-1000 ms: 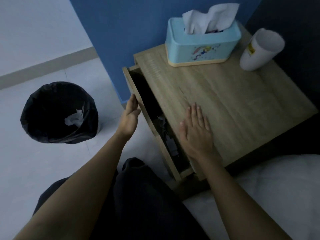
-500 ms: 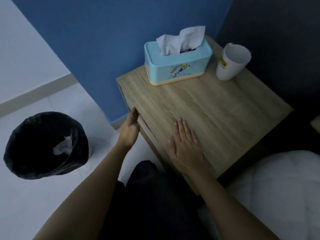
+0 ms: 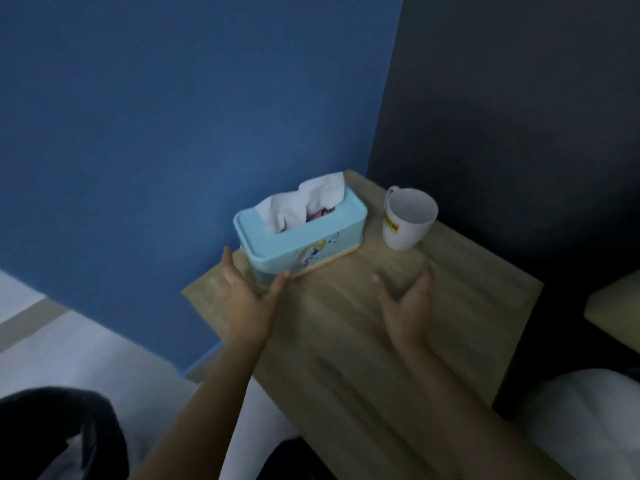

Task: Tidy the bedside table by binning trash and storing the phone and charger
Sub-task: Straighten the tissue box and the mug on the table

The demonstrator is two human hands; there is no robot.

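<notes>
The wooden bedside table (image 3: pixel 346 341) fills the middle of the view, and its drawer is out of sight. A light-blue tissue box (image 3: pixel 304 233) with white tissue sticking out stands at its back left. My left hand (image 3: pixel 249 296) is spread open just in front of the box's left end, thumb near its base. My right hand (image 3: pixel 408 303) hovers open over the tabletop, in front of a white mug (image 3: pixel 407 220). No phone or charger is visible. A black-lined bin (image 3: pixel 59 434) shows at the bottom left.
A blue wall stands behind the table and a dark wall to the right. White bedding (image 3: pixel 581 420) lies at the lower right, with a pale wooden edge (image 3: pixel 613 299) above it. My dark-clad knee is at the bottom edge.
The drawer went from open to pushed in. Both hands have left the table's front and lifted toward the tissue box and mug. The view has tilted upward.
</notes>
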